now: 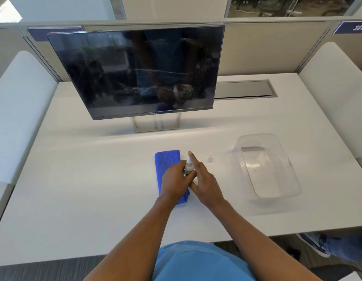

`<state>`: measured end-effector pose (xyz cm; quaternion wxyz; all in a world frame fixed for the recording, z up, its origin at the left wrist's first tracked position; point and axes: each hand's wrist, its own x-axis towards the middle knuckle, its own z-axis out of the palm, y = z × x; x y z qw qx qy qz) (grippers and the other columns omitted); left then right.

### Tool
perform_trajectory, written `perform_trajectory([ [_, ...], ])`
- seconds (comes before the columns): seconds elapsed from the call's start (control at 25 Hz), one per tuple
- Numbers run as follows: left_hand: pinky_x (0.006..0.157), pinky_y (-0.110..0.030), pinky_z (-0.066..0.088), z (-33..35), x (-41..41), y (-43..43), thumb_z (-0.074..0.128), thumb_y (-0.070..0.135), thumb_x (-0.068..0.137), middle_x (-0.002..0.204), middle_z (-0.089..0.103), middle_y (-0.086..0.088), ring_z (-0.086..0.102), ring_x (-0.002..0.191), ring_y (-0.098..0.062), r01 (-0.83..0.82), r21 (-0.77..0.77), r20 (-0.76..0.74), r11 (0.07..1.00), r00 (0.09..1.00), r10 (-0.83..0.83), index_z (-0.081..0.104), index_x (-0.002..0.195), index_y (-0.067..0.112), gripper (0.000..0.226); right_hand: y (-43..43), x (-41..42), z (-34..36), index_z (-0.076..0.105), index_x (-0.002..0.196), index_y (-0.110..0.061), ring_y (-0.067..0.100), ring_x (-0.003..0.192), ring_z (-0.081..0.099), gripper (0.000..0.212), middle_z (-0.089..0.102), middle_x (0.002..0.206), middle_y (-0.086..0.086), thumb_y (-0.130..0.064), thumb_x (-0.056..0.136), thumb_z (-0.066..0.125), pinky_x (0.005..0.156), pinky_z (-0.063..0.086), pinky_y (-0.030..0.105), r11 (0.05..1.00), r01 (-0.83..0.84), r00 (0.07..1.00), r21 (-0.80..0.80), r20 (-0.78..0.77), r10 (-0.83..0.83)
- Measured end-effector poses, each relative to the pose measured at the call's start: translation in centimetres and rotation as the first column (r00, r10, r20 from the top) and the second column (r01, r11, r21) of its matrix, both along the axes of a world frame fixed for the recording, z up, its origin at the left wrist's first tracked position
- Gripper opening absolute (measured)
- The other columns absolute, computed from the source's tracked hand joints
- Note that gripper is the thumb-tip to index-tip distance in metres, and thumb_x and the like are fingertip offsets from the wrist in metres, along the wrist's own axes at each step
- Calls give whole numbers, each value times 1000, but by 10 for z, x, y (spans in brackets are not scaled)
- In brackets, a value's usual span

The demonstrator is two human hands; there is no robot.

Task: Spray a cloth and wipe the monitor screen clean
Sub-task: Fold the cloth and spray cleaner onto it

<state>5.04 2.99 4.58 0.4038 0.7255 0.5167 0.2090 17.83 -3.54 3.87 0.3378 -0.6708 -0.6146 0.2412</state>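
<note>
A dark monitor (135, 72) stands at the back of the white desk, its screen marked with smears and speckles. A folded blue cloth (167, 162) lies on the desk in front of it. Between my two hands stands a small spray bottle (189, 167) with a white nozzle and a green label, upright beside the cloth's right edge. My left hand (175, 182) lies over the cloth and curls round the bottle's left side. My right hand (204, 179) holds the bottle from the right, its index finger stretched straight up past the nozzle.
A small clear cap (210, 159) lies on the white desk (95, 179) right of the bottle. An empty clear plastic tub (266, 166) sits further right. A grey cable hatch (245, 89) is behind it. Someone's shoe (315, 243) shows at the lower right.
</note>
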Motion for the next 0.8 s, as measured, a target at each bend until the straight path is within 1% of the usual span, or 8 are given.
perform_trajectory([
  [0.16,64,-38,54,2,-6,2,72,37,96,75,67,5,63,70,-16,19,-26,5,999,1000,-19,58,81,26,23,3,-12,1,7,160,-61,12,106,66,96,55,134,-13,-20,95,66,83,57,28,998,18,996,-56,-87,-23],
  [0.24,59,-31,49,4,-7,1,72,33,95,70,63,8,57,63,-11,20,-40,15,999,1000,-19,50,75,33,29,4,-19,3,6,157,-65,17,102,67,91,54,130,-13,-24,95,57,80,57,33,996,32,991,-78,-129,-41],
  [0.32,59,-35,52,3,-12,3,70,29,94,71,64,4,58,64,-15,44,-77,60,996,997,-39,55,77,27,24,6,-22,5,10,160,-60,24,101,68,78,55,130,-5,-32,96,47,82,59,42,995,34,990,-90,-136,-46],
  [0.4,64,-45,54,2,-21,6,63,25,94,75,64,-5,60,70,-24,125,-87,151,988,982,-111,58,83,14,16,8,-26,8,18,161,-51,24,100,68,71,55,128,-1,-29,101,48,85,59,42,997,23,992,-75,-124,-32],
  [0.48,62,-42,50,-3,-31,8,55,26,93,76,60,-6,56,69,-22,165,-51,215,985,965,-150,54,84,10,18,10,-35,11,26,163,-41,21,100,67,71,55,128,-1,-14,102,51,85,59,38,999,-9,995,-48,-104,4],
  [0.64,59,-25,42,-7,-45,10,52,30,91,76,55,-2,49,66,-12,124,-27,292,992,950,-110,52,85,16,15,17,-55,15,35,161,-30,10,112,64,65,58,133,-2,-10,101,50,95,55,25,1000,8,986,-7,-169,-9],
  [0.72,59,-26,43,-8,-44,13,57,31,91,78,56,-1,50,66,-14,103,-42,295,994,952,-86,54,85,19,14,20,-56,13,38,159,-27,-4,124,59,65,58,140,-12,-2,101,55,102,48,13,999,33,966,14,-255,-29],
  [0.8,60,-22,45,-8,-41,17,64,32,91,77,61,5,53,64,-5,58,-98,277,993,960,-29,59,83,26,12,23,-53,9,39,158,-28,-8,127,58,71,57,140,-22,3,98,60,103,46,11,998,61,959,-2,-276,-59],
])
